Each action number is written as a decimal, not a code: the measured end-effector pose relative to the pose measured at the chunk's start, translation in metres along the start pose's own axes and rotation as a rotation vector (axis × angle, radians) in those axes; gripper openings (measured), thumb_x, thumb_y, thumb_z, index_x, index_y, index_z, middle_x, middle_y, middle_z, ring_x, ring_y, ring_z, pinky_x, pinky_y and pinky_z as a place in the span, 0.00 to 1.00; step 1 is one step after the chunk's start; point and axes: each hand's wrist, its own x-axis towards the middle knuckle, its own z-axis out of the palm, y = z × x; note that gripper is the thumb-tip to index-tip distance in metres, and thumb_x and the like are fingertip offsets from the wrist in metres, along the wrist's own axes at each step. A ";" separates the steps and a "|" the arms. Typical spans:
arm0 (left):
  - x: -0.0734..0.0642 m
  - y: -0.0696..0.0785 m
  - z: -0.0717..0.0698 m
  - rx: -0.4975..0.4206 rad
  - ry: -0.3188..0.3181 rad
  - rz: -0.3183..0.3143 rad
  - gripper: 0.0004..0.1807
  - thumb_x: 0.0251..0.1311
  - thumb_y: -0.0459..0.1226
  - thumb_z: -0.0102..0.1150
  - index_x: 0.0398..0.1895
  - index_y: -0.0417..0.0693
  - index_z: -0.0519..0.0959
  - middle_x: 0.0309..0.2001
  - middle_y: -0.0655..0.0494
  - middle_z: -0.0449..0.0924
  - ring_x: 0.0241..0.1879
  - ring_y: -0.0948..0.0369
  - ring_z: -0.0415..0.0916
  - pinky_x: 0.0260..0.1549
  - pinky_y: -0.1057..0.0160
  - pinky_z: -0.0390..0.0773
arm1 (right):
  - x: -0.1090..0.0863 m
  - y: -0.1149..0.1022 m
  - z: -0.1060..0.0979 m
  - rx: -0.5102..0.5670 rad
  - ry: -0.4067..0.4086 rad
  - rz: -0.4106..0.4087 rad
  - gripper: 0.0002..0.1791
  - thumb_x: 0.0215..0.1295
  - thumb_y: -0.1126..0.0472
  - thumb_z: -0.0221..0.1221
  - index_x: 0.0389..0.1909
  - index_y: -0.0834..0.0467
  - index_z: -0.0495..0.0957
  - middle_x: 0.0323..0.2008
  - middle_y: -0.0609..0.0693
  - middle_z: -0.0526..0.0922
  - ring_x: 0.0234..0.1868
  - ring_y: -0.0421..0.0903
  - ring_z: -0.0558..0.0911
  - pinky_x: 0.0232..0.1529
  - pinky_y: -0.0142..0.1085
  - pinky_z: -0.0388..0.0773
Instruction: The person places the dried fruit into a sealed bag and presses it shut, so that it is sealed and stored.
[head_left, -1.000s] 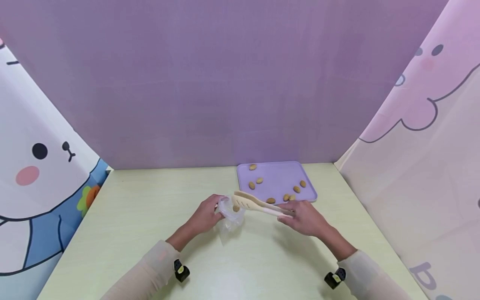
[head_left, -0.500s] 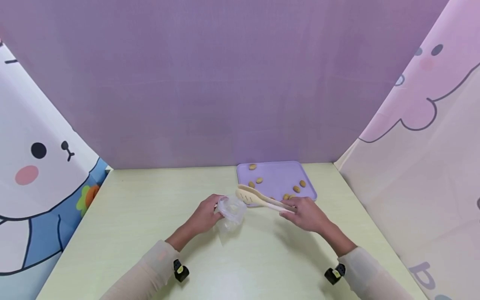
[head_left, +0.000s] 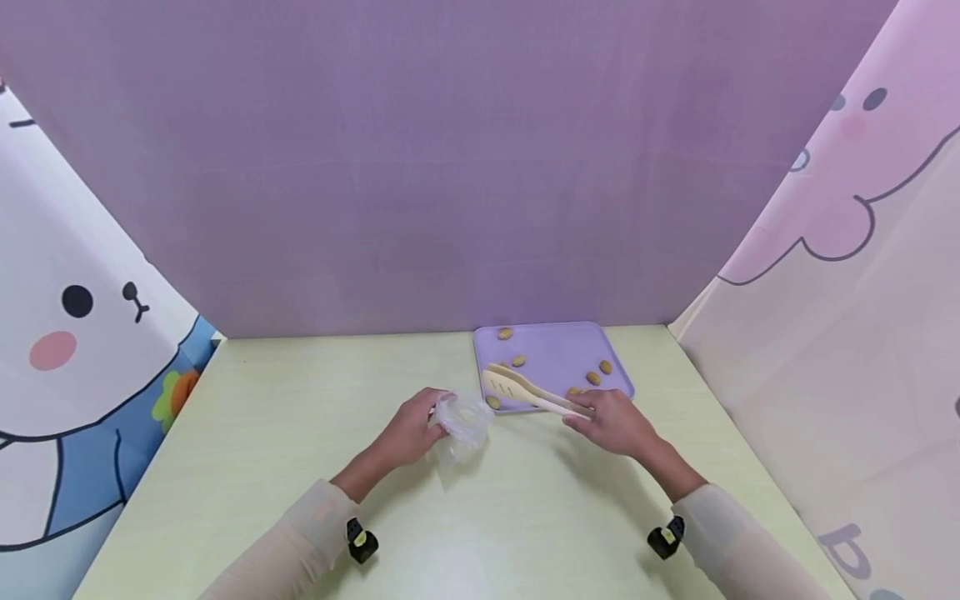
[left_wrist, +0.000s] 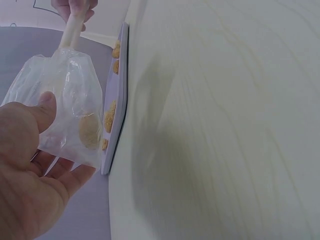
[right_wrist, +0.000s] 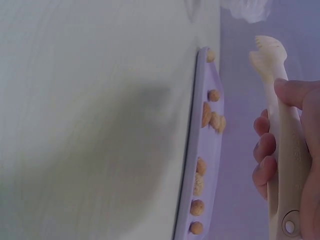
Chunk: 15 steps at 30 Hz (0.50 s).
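My left hand [head_left: 408, 429] holds a clear plastic bag [head_left: 463, 419] above the table, with the thumb on one side and the fingers on the other. Through the plastic in the left wrist view a brown nut [left_wrist: 90, 131] shows low down. My right hand [head_left: 615, 423] grips cream-coloured tongs [right_wrist: 287, 135], thumb on one arm and fingers curled round the other. In the head view the slotted tong heads reach over the near left part of a purple tray [head_left: 558, 342]. I see nothing between them. Several unshelled-looking nuts [head_left: 506, 333] lie on the tray, some partly hidden by tongs and hand.
The pale wooden table [head_left: 300, 400] ends at a purple backdrop [head_left: 450, 167]. Printed cartoon panels [head_left: 82, 333] stand along both sides. The tray lies near the back edge, slightly right of middle. A small black wrist camera [head_left: 363, 543] sits on each sleeve.
The tongs have moved right, from the bag's mouth to over the tray. The nut seen at the bag's mouth no longer shows there. A nut at the tray's near left corner has come into view.
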 end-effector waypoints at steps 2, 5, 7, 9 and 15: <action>0.000 -0.001 0.000 0.005 -0.002 0.001 0.24 0.62 0.28 0.65 0.62 0.42 0.75 0.59 0.46 0.78 0.61 0.50 0.77 0.58 0.47 0.82 | 0.001 0.003 0.003 -0.003 -0.011 0.013 0.20 0.62 0.54 0.68 0.51 0.62 0.86 0.44 0.55 0.91 0.26 0.35 0.76 0.32 0.31 0.77; 0.000 -0.001 0.000 0.009 -0.004 -0.003 0.24 0.62 0.28 0.65 0.62 0.42 0.75 0.60 0.46 0.78 0.61 0.50 0.77 0.58 0.47 0.82 | 0.001 0.007 0.007 -0.015 -0.030 0.029 0.19 0.63 0.53 0.68 0.50 0.59 0.87 0.41 0.52 0.91 0.26 0.35 0.75 0.32 0.32 0.76; 0.000 -0.001 0.000 0.010 -0.006 -0.008 0.24 0.62 0.28 0.65 0.62 0.42 0.75 0.60 0.46 0.78 0.61 0.50 0.77 0.58 0.47 0.82 | 0.001 0.010 0.010 -0.017 -0.048 0.039 0.19 0.64 0.53 0.67 0.51 0.59 0.86 0.40 0.51 0.91 0.25 0.35 0.75 0.31 0.31 0.75; -0.001 -0.002 0.000 0.006 -0.005 -0.007 0.24 0.62 0.27 0.65 0.62 0.42 0.75 0.59 0.46 0.78 0.61 0.50 0.77 0.58 0.47 0.82 | 0.001 0.012 0.013 -0.018 -0.067 0.051 0.20 0.64 0.52 0.66 0.52 0.59 0.86 0.39 0.51 0.91 0.25 0.35 0.74 0.30 0.31 0.73; 0.000 -0.002 -0.002 0.016 0.003 0.015 0.24 0.62 0.27 0.65 0.62 0.41 0.76 0.59 0.46 0.78 0.60 0.50 0.78 0.56 0.48 0.83 | 0.003 0.016 0.019 -0.009 -0.107 0.088 0.19 0.65 0.52 0.66 0.51 0.59 0.87 0.33 0.48 0.90 0.23 0.36 0.72 0.27 0.29 0.70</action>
